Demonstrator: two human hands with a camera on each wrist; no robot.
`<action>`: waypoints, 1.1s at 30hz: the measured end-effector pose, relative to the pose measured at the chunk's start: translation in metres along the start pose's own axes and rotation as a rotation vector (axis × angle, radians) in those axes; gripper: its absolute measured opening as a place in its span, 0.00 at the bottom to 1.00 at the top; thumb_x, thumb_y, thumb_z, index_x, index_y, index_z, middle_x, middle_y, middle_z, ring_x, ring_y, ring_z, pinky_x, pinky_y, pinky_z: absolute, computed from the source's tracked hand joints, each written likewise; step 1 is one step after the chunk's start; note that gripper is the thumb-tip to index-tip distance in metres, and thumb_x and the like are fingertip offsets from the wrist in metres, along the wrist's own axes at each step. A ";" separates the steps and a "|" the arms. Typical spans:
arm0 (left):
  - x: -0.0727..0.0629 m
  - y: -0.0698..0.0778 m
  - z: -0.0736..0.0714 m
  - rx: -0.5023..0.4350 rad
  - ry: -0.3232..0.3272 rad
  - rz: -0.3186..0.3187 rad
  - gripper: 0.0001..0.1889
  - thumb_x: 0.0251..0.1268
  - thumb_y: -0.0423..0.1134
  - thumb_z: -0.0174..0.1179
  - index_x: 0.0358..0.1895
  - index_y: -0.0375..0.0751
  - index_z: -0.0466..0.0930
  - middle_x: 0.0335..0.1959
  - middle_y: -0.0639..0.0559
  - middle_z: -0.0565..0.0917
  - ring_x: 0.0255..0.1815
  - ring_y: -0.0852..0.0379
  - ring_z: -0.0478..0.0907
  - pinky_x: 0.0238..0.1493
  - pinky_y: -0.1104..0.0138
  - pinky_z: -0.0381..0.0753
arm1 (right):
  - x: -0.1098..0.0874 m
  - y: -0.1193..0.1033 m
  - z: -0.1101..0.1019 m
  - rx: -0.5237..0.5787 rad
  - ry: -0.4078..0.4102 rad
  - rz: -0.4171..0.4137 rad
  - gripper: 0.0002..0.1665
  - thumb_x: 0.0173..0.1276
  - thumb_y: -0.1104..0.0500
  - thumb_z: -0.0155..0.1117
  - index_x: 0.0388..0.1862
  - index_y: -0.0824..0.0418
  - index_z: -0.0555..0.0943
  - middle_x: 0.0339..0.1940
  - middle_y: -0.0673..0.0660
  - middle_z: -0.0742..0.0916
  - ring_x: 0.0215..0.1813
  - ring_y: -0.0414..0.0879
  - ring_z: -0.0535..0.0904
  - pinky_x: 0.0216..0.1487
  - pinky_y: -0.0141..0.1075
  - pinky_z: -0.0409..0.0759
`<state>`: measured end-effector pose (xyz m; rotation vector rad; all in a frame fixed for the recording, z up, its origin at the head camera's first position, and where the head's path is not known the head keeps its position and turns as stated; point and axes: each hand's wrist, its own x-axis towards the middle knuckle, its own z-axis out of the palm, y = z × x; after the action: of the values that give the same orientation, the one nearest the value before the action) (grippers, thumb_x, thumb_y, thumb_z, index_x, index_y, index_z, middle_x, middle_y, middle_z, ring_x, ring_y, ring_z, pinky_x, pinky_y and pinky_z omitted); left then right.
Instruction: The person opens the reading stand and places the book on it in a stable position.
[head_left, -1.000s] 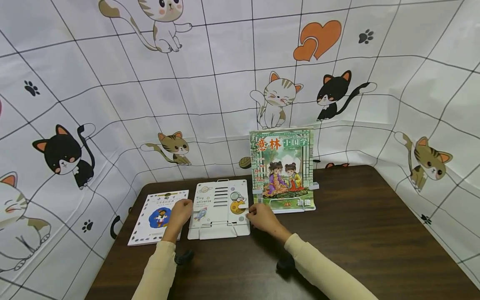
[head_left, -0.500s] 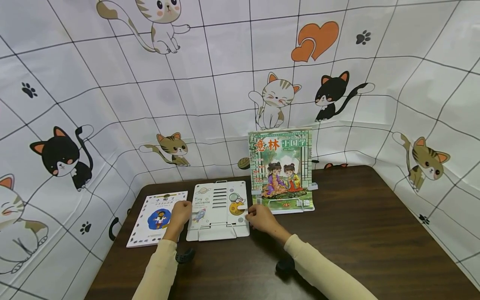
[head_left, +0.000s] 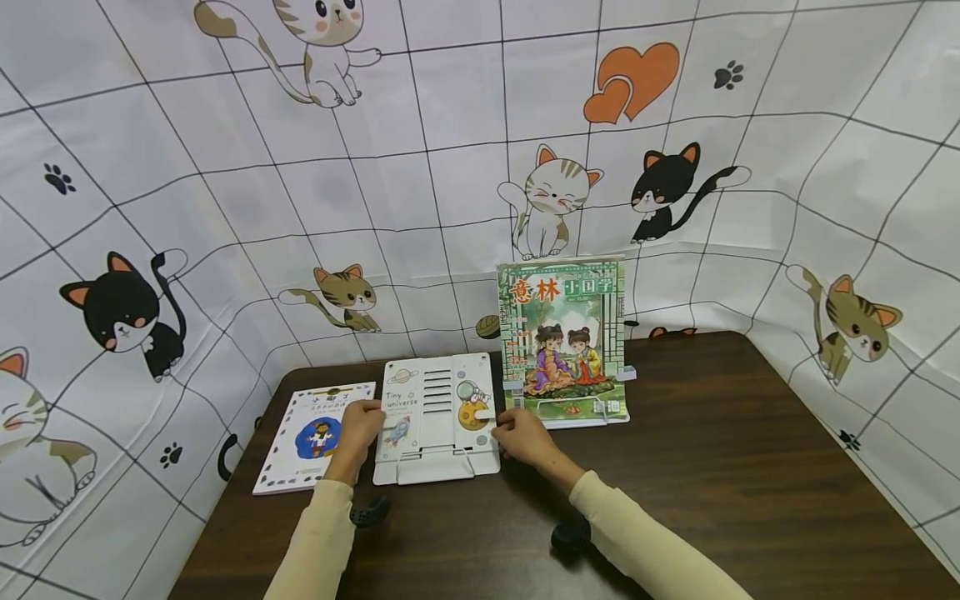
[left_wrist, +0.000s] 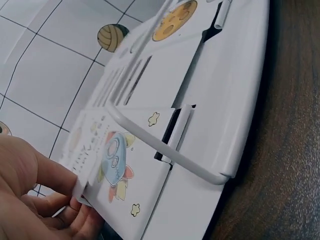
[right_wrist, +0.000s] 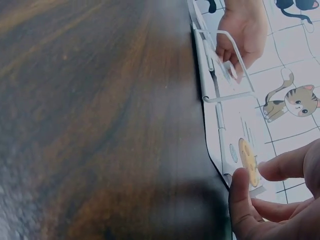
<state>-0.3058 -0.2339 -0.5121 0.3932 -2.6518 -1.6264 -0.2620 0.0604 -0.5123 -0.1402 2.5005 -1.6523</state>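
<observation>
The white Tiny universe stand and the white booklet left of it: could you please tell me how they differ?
The stand is slotted and has a wire holder; the booklet shows a blue round picture. The stand's face is tilted up, while the booklet lies flat on the table. The left hand and right hand hold the stand's side edges; neither holds the booklet. Both are mostly white with printed pictures.

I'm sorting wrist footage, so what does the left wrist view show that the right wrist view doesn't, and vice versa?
Only left wrist: the rocket drawing and striped ball print.
Only right wrist: the right hand and a black cat print.
Both: the white stand, left hand, yellow planet drawing and dark table.
</observation>
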 end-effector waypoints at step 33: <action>-0.003 0.006 -0.018 -0.244 0.128 0.190 0.11 0.75 0.25 0.59 0.57 0.30 0.76 0.49 0.43 0.77 0.42 0.63 0.76 0.45 0.73 0.75 | 0.013 -0.009 -0.002 -0.095 0.120 -0.252 0.03 0.78 0.63 0.65 0.42 0.62 0.83 0.35 0.58 0.89 0.36 0.49 0.86 0.34 0.36 0.81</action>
<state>-0.3014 -0.2464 -0.4981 0.2236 -2.2856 -1.7693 -0.2755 0.0567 -0.5041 -0.3928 2.7496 -1.6757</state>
